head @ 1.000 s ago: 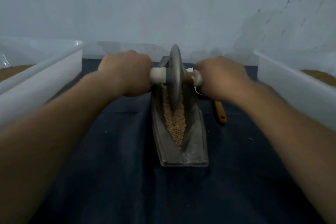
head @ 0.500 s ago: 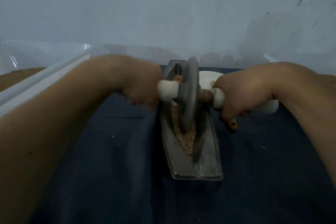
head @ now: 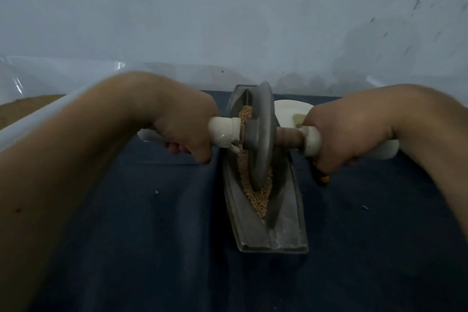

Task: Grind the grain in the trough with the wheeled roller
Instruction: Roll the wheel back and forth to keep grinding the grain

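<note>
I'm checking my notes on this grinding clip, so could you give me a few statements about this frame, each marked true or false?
1. The left hand and right hand each grip a white handle of the roller. True.
2. The roller's wheel stands in the trough, among the grain. True.
3. The trough sits on bare wood. False: it sits on a dark blue cloth.
4. Grain fills the trough to its near end. False: the near end is bare metal.
</note>
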The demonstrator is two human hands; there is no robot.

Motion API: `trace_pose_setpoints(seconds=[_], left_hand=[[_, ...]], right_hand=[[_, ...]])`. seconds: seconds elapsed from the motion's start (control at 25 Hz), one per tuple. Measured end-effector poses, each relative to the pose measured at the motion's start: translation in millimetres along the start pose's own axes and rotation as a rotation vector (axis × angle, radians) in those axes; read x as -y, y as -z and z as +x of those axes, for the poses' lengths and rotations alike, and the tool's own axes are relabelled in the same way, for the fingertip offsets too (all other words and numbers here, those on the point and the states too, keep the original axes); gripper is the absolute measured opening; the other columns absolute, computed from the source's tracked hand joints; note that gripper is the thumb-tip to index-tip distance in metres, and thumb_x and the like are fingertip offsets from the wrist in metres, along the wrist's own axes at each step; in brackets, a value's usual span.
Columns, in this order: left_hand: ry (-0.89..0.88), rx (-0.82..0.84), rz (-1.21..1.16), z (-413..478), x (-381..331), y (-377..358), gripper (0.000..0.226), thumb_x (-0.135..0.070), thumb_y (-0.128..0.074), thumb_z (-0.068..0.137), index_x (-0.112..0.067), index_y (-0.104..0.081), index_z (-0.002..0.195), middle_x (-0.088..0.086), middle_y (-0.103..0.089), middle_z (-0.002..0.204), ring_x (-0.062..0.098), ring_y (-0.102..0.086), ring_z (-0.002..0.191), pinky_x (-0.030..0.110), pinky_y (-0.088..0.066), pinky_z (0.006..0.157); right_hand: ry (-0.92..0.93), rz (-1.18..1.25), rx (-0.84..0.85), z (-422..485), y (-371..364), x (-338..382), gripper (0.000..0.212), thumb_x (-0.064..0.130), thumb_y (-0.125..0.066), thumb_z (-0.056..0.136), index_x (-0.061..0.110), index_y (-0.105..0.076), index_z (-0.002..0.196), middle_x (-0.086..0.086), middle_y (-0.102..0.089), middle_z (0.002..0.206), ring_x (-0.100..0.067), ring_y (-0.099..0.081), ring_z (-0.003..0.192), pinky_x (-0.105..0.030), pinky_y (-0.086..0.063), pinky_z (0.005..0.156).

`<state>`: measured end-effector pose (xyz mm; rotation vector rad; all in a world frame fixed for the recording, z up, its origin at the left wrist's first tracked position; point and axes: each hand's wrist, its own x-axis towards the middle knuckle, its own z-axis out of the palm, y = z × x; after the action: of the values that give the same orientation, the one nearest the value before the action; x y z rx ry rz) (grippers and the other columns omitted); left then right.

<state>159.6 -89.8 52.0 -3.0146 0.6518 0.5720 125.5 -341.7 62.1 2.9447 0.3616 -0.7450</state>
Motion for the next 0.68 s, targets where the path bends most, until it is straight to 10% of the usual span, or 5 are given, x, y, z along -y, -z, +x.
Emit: trace_pose_setpoints(seconds=[0.08, 0.24, 0.36, 0.56, 0.68], left_hand=[[0.042, -0.155, 0.109, 1.7, -3.7, -4.9, 0.018, -0.032, -0.074, 0.073, -0.016, -0.068, 0.077, -0.001, -0.067, 0.059, 0.015, -0.064, 0.053, 0.025, -0.047, 0.051], [0.143, -0.94, 0.448, 25.9, -11.3, -33.5, 0.011, -0.028, -0.06, 0.085, -0.025, -0.05, 0.082, 0.0, -0.054, 0.073, 0.025, -0.052, 0.063, 0.032, -0.033, 0.056], [0.131, -1.106, 0.524, 31.2, -11.3, -42.0, 0.019, -0.02, -0.06, 0.083, -0.023, -0.042, 0.075, -0.003, -0.043, 0.063, 0.022, -0.04, 0.055, 0.031, -0.025, 0.054], [-0.005, -0.207, 0.028, 18.4, 2.2, -9.6, 0.017, -0.027, -0.077, 0.07, -0.019, -0.062, 0.068, -0.002, -0.064, 0.058, 0.016, -0.059, 0.051, 0.029, -0.047, 0.054], [-0.039, -0.092, -0.008, 11.8, 3.9, -8.9, 0.016, -0.027, -0.074, 0.067, -0.013, -0.066, 0.064, 0.002, -0.066, 0.053, 0.017, -0.059, 0.046, 0.027, -0.048, 0.05]], right_hand=[[-0.016, -0.003, -0.113, 6.8, -5.2, 0.0, 0.014, 0.037, -0.079, 0.067, 0.026, -0.069, 0.067, 0.001, -0.069, 0.059, -0.011, -0.064, 0.051, -0.024, -0.046, 0.049], [-0.157, -0.015, -0.873, 52.2, -34.9, 3.8, 0.01, 0.032, -0.063, 0.084, 0.025, -0.055, 0.081, 0.005, -0.057, 0.072, -0.019, -0.053, 0.066, -0.03, -0.036, 0.054], [-0.185, -0.051, -1.044, 61.7, -48.6, 4.0, 0.011, 0.034, -0.061, 0.085, 0.026, -0.053, 0.086, 0.007, -0.05, 0.071, -0.023, -0.051, 0.068, -0.031, -0.035, 0.054], [-0.023, 0.033, -0.263, 21.4, -3.7, 6.0, 0.018, 0.034, -0.075, 0.065, 0.021, -0.065, 0.072, 0.001, -0.068, 0.06, -0.015, -0.064, 0.052, -0.025, -0.045, 0.045], [-0.013, 0.022, -0.159, 11.4, 0.9, 7.0, 0.022, 0.037, -0.077, 0.061, 0.019, -0.067, 0.068, 0.001, -0.067, 0.056, -0.013, -0.061, 0.046, -0.024, -0.044, 0.043]])
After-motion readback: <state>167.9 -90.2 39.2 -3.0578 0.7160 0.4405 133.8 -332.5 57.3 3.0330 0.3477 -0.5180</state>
